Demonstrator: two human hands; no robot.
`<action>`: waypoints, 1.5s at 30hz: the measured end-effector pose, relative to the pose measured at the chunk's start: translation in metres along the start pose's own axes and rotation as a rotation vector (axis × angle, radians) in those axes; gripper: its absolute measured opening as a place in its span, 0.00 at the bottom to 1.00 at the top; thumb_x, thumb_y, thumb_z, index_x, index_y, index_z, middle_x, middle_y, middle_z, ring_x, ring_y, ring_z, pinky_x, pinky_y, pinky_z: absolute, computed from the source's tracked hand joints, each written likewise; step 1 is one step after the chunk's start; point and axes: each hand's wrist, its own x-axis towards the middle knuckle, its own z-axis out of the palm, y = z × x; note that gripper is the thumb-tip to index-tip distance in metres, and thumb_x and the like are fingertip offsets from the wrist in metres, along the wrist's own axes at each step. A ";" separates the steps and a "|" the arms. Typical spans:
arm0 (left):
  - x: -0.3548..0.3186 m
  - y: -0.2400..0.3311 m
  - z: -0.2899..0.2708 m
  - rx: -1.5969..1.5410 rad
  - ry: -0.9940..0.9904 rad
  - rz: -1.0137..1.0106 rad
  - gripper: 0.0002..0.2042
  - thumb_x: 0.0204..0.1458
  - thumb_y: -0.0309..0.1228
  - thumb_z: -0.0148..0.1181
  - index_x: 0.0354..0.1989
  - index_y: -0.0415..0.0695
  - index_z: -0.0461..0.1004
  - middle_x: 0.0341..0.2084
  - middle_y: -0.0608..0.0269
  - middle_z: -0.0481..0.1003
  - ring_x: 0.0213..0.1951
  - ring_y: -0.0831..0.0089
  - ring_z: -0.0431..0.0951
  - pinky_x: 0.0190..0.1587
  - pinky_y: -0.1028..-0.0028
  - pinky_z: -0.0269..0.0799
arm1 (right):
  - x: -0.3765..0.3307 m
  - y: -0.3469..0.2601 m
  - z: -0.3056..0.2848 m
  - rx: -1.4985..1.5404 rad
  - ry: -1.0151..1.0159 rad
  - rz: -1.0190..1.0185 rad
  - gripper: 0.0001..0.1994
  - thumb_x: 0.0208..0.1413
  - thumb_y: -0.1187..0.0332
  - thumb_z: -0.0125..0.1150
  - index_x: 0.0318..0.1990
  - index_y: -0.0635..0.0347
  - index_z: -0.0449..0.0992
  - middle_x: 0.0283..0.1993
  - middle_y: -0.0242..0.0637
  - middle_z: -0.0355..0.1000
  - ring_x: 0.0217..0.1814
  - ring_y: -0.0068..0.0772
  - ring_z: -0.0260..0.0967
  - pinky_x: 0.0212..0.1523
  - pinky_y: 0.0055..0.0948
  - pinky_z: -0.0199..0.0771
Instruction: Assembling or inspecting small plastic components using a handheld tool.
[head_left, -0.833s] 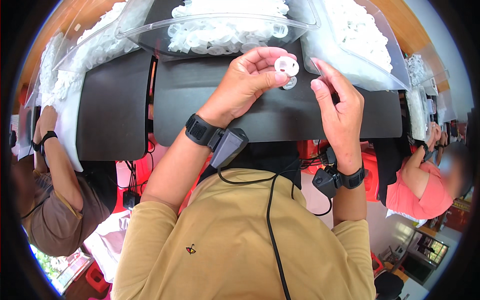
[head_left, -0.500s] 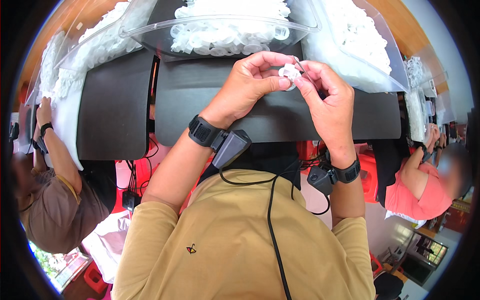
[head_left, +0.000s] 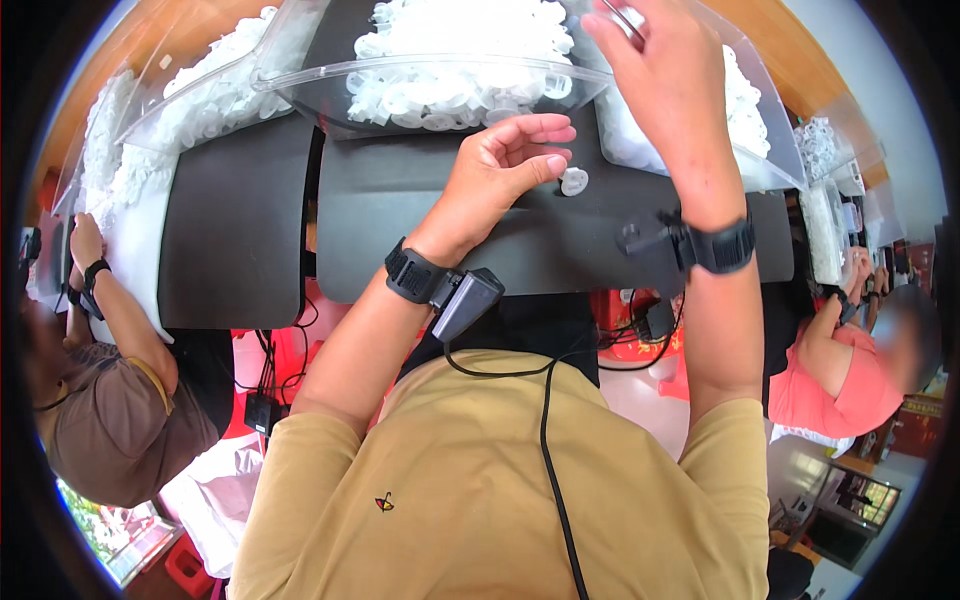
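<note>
My left hand [head_left: 505,170] rests on the black table mat [head_left: 420,220], fingers apart and loosely curled. A small white plastic ring [head_left: 574,181] lies on the mat just beside its thumb tip. My right hand [head_left: 660,70] is raised over the clear tray on the right [head_left: 765,150], which holds white parts. Its fingertips reach the top edge of the view, and I cannot tell whether they hold something. Both wrists wear black bands, and a cable runs from the left one.
A clear tray [head_left: 300,95] heaped with white rings stands straight ahead, and another [head_left: 150,130] is at the left. A second black mat [head_left: 235,230] lies to the left. One person [head_left: 90,420] sits at my left and another in pink [head_left: 835,375] at my right.
Both hands were joined on the white ring. Now my right hand has lifted away up to the right tray, and the ring lies by my left thumb.
</note>
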 end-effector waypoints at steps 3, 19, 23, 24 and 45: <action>0.001 0.000 0.000 -0.033 0.127 -0.009 0.20 0.52 0.25 0.60 0.55 0.40 0.68 0.49 0.59 0.73 0.48 0.71 0.75 0.49 0.75 0.70 | -0.040 0.003 -0.005 -0.051 -0.132 0.137 0.06 0.50 0.69 0.59 0.34 0.61 0.75 0.27 0.45 0.72 0.29 0.50 0.70 0.29 0.36 0.70; -0.001 -0.008 0.003 0.093 -0.050 -0.093 0.17 0.50 0.20 0.61 0.50 0.37 0.72 0.42 0.61 0.76 0.43 0.75 0.76 0.49 0.76 0.72 | -0.122 0.049 0.020 0.571 -0.319 0.693 0.08 0.54 0.68 0.62 0.38 0.63 0.77 0.25 0.28 0.73 0.21 0.10 0.62 0.21 0.16 0.61; -0.001 -0.006 0.000 0.003 -0.047 -0.080 0.14 0.50 0.21 0.61 0.47 0.37 0.73 0.42 0.60 0.76 0.44 0.74 0.76 0.49 0.75 0.72 | -0.112 0.040 0.011 0.764 -0.310 0.756 0.08 0.55 0.68 0.60 0.39 0.64 0.76 0.25 0.29 0.73 0.18 0.11 0.59 0.19 0.15 0.59; 0.000 -0.006 0.000 0.002 -0.045 -0.082 0.14 0.50 0.21 0.61 0.47 0.37 0.73 0.42 0.60 0.76 0.44 0.74 0.76 0.49 0.75 0.72 | -0.111 0.038 0.009 0.760 -0.297 0.747 0.08 0.56 0.68 0.59 0.39 0.64 0.76 0.25 0.29 0.73 0.18 0.11 0.59 0.18 0.15 0.58; -0.002 -0.004 0.000 -0.199 0.005 -0.192 0.17 0.54 0.25 0.59 0.52 0.41 0.69 0.47 0.63 0.73 0.47 0.75 0.74 0.50 0.77 0.73 | -0.100 0.033 0.001 0.587 -0.328 0.611 0.07 0.56 0.71 0.57 0.39 0.64 0.77 0.23 0.27 0.70 0.22 0.13 0.60 0.22 0.15 0.60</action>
